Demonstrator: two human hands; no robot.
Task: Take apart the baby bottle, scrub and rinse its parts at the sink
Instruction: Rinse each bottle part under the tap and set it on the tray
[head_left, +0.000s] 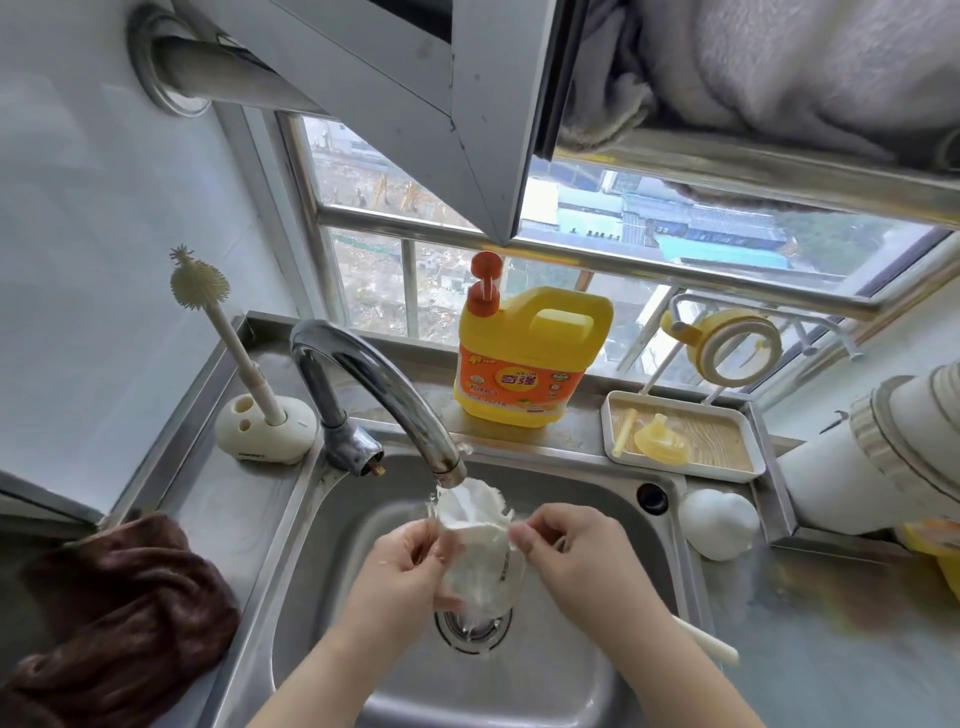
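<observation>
Head view, bottle (480, 551) under faucet (374, 384), gripped between both hands (410, 566).

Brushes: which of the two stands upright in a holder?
The cream silicone brush left of the faucet stands in its holder; the other handle lies by the sink.

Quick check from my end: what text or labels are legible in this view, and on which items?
"奇强", with small "KEON" above: orange label of the yellow detergent jug.
Smaller print on that label: blurred.
Dark marks on the bottle body under the tap: unreadable.
Print on the brush stand: too small.
</observation>
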